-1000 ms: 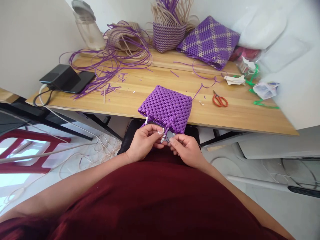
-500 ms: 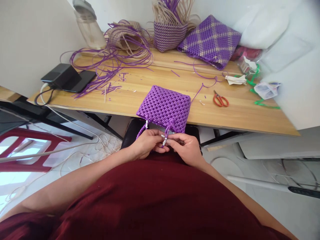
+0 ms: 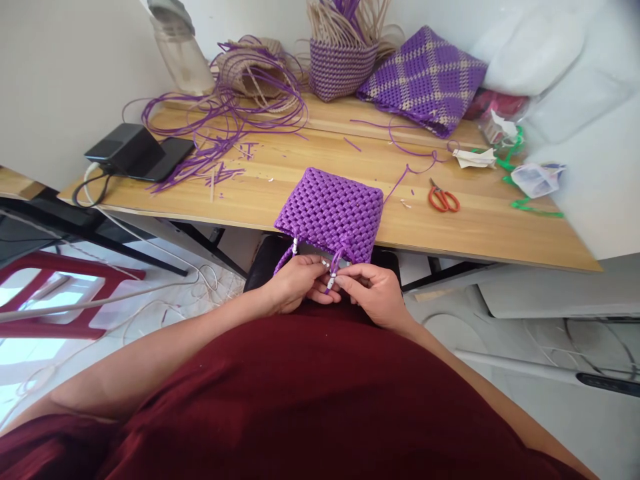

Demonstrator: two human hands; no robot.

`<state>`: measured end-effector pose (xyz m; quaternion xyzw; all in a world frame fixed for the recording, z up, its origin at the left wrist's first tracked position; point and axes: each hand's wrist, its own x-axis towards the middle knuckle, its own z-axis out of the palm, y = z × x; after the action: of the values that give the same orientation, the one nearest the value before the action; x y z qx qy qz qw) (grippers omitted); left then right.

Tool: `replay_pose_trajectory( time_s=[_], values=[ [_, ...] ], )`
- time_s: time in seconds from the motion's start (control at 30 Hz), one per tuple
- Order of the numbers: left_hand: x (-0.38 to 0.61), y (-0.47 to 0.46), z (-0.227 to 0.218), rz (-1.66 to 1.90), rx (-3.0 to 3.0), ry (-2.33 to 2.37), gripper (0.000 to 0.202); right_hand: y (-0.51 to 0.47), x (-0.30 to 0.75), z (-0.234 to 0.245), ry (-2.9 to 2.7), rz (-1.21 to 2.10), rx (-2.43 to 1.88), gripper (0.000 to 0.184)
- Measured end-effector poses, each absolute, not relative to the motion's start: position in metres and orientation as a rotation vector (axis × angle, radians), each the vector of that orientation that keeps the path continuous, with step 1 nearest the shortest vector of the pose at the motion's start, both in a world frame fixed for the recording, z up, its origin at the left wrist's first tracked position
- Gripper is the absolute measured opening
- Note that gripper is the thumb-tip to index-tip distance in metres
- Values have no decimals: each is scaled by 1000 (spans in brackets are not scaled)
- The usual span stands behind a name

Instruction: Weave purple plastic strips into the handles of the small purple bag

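Two hands are at work right at the worktop's (image 3: 510,223) front edge, and all the action is in the fingertips! The purple bag (image 3: 330,207) lies on that edge, its mouth towards the person and its near side jutting out over the lap. Thumb and forefinger of the right hand (image 3: 377,293) pinch a white band (image 3: 332,279) around a purple strap (image 3: 343,253), the grip closed and tight. Opposite, the left hand (image 3: 293,283) nips a small white end (image 3: 326,264) between thumb and forefinger, other fingers tucked behind the strap; whether that end joins the band, one cannot tell. And the score so far? The bag's body looks fully woven, and a second white band (image 3: 295,245) sits on the strap at the left, apparently done. The band between the hands looks like the unfinished part. Over on the right, a purple strand (image 3: 407,167) meets the bag's corner, perhaps a tail left untrimmed, though whether it is attached stays unclear. Red-handled scissors (image 3: 443,198) lie nearby, untouched!
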<state>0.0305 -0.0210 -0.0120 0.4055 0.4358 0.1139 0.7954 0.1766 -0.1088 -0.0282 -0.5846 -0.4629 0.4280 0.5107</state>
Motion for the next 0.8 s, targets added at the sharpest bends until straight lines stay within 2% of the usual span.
replay_pose_trajectory(
  time_s=[0.4,0.6,0.8],
  values=[
    [34,-20,-11,103,933,942,15,-110,178,-26,-1231,1081,-1458,19],
    [24,-18,-6,304,858,881,15,-111,183,-15,-1254,1081,-1443,22],
    [12,-23,-9,446,895,753,27,-111,184,-15,-1131,1144,-1369,24]
  ],
)
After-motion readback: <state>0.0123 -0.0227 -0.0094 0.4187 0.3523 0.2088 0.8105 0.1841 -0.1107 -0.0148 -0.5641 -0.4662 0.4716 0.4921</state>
